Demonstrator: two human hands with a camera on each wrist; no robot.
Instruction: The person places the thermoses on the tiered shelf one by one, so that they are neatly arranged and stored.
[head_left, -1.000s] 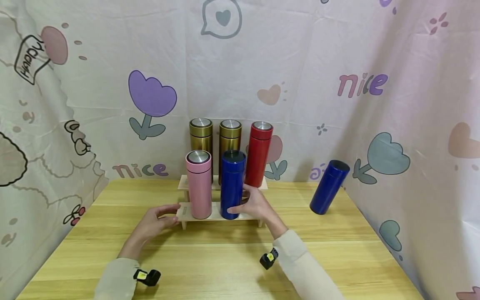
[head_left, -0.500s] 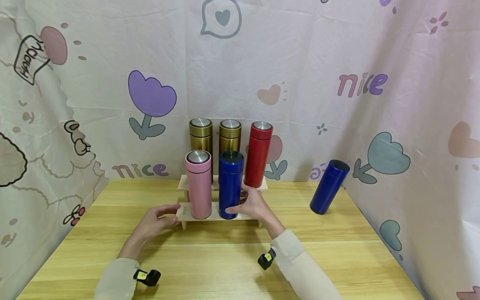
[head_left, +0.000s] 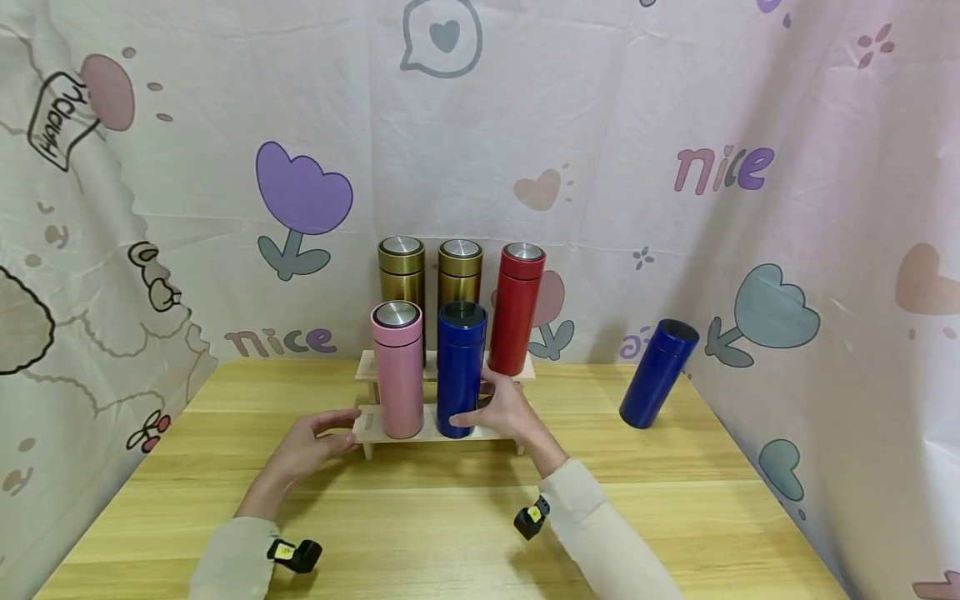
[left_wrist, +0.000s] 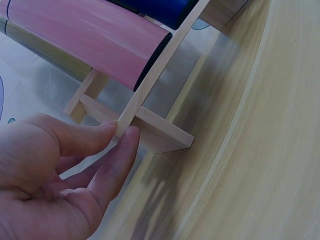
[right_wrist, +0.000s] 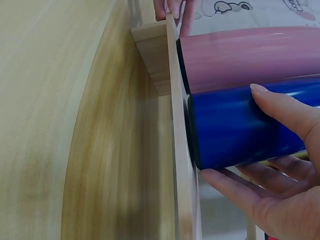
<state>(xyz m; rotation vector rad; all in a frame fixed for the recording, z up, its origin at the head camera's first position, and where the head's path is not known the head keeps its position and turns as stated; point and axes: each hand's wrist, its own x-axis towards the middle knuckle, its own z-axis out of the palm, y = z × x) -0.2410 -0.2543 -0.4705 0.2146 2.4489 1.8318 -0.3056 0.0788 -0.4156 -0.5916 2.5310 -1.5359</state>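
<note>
A blue thermos (head_left: 461, 375) stands upright on the lower tier of a two-tier wooden rack (head_left: 367, 425), right of a pink thermos (head_left: 398, 375). My right hand (head_left: 506, 408) holds the blue thermos low down, thumb on its near side and fingers around its right. In the right wrist view, the base of this thermos (right_wrist: 235, 130) meets the rack board. My left hand (head_left: 315, 446) pinches the left end of the lower board between thumb and fingers, clearest on the board (left_wrist: 150, 90) in the left wrist view.
Two gold thermoses (head_left: 402, 283) and a red thermos (head_left: 517, 312) stand on the upper tier behind. Another blue thermos (head_left: 658, 375) stands on the wooden table (head_left: 420, 525) at the right. A printed cloth (head_left: 450, 150) hangs behind and at both sides.
The blue thermos and my right hand have shifted slightly left along the lower tier, closer to the pink thermos. My left hand has stayed on the board's end.
</note>
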